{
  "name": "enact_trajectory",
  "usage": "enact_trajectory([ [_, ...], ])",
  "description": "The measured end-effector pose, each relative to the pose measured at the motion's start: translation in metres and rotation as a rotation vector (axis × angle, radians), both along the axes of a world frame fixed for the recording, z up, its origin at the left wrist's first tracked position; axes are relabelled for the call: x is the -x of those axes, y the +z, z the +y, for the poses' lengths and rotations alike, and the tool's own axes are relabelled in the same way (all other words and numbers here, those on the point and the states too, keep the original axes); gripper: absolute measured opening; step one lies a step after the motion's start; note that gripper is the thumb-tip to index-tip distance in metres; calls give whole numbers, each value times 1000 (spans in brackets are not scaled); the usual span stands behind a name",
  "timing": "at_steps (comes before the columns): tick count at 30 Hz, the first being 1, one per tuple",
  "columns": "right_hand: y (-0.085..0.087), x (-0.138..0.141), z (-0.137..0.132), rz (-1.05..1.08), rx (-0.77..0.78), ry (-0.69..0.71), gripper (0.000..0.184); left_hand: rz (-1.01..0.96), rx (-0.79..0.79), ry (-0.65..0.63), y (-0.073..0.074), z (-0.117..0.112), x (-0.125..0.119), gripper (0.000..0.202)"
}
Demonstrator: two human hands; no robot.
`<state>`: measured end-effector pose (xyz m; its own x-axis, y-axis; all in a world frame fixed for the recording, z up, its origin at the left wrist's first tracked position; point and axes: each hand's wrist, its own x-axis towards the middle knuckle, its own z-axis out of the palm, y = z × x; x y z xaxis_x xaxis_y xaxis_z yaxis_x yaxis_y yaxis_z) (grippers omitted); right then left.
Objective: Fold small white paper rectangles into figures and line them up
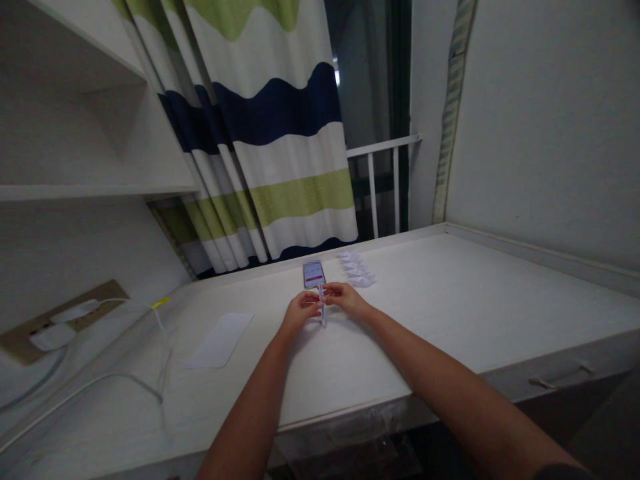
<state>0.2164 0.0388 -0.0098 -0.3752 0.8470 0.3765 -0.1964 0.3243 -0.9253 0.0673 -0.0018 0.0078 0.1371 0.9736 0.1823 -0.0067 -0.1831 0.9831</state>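
Fingers of the left hand (pixel 301 311) and right hand (pixel 346 297) pinch a narrow folded paper (pixel 321 309) between them above the desk (pixel 450 313), with a phone (pixel 314 273) just beyond.

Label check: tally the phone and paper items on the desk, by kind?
Phone: 1
Flat sheet: 1
Held paper, pinched by left hand and right hand: 1
Row of small folded papers: 1 (pieces too small to count singly)
Total: 4
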Motion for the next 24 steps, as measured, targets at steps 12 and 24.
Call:
enact_trajectory([
  [12, 2, 1, -1, 4, 19, 42, 39, -18, -7, -6, 0, 1, -1, 40],
  [24, 18, 0, -23, 81, 183, 195, 27, -209, 92, -141, 6, -9, -4, 34],
])
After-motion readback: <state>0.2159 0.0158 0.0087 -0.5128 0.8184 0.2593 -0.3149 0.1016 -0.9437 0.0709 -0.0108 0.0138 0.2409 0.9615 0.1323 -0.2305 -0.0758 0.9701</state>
